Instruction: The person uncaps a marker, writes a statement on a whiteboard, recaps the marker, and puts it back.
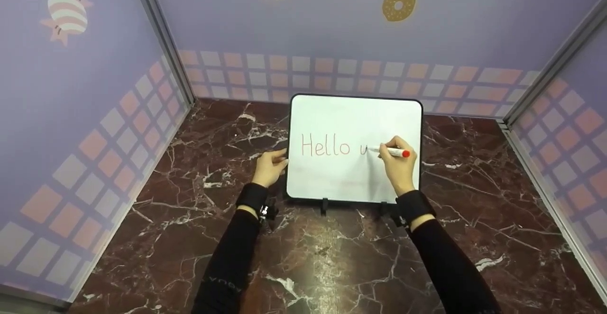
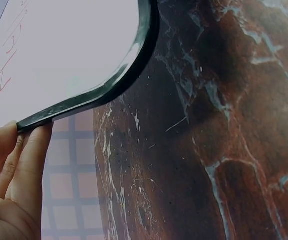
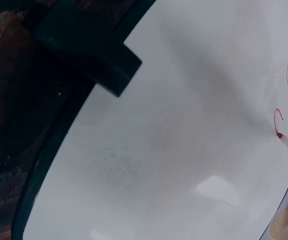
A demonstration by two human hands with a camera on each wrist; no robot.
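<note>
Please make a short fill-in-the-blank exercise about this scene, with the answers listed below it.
1. The right hand holds a marker whose tip is ____ in colour.
2. The complete word on the board reads ____.
3. In the head view, the left hand grips the board's ____ edge.
4. The board's frame is ____ in colour.

Missing words: red; Hello; left; black

Gap between whiteboard [image 1: 339, 174] and right wall [image 1: 576, 129]

Lilac walls [image 1: 322, 29] — checked below — enclose a marbled surface [image 1: 332, 262].
</note>
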